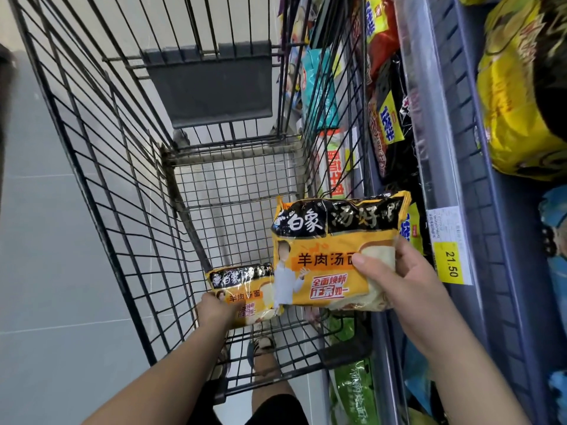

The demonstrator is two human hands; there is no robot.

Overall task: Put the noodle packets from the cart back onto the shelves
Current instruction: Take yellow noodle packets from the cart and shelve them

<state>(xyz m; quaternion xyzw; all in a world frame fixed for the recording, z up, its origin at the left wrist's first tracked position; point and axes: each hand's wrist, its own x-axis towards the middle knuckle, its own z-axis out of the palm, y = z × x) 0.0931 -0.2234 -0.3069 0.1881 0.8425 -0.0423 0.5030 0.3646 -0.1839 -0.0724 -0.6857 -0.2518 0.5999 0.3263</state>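
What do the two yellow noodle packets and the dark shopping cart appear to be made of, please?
Yellow-and-black noodle packet in the right hand and the matching packet gripped by the left hand: thin glossy plastic film, judging by glare streaks and creases. Dark wire shopping cart: metal rod grid, probably with a dull dark coating, worn paler at one corner post.

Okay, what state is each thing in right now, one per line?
right hand: grips raised packet.
raised packet: sealed, held above the cart's right side.
left hand: holds low packet.
low packet: down inside the cart, in hand.
cart: beside the shelf.
shelf: stocked with packets.
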